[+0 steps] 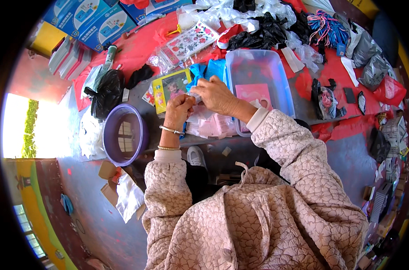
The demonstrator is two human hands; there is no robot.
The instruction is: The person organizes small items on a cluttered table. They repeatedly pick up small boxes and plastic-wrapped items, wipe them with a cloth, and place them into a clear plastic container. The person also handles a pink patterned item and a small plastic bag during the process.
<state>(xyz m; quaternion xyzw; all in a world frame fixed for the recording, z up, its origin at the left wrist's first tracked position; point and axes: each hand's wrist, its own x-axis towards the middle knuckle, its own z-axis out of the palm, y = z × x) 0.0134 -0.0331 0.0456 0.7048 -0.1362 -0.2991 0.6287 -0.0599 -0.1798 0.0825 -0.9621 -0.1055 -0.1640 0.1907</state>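
Close together over the table's near edge, both my hands are closed with fingertips pinched. My left hand (179, 110), with bracelets on its wrist, and my right hand (217, 96) meet at a small bit of clear plastic (196, 96), mostly hidden by the fingers. Beneath them lies a pile of small pink packets (213, 126). A yellow-framed picture (158, 100) rests just left of my hands. Blue plastic (216, 69) lies beyond them. By my right hand stands a clear plastic bin (285, 85) with a pink card (246, 91) inside.
A purple basin (142, 134) stands at the left, near a tied black bag (109, 90). A floral sheet (192, 42), black plastic bags (263, 33) and bundled cords (326, 29) cover the far side. An open cardboard box (109, 193) sits lower left.
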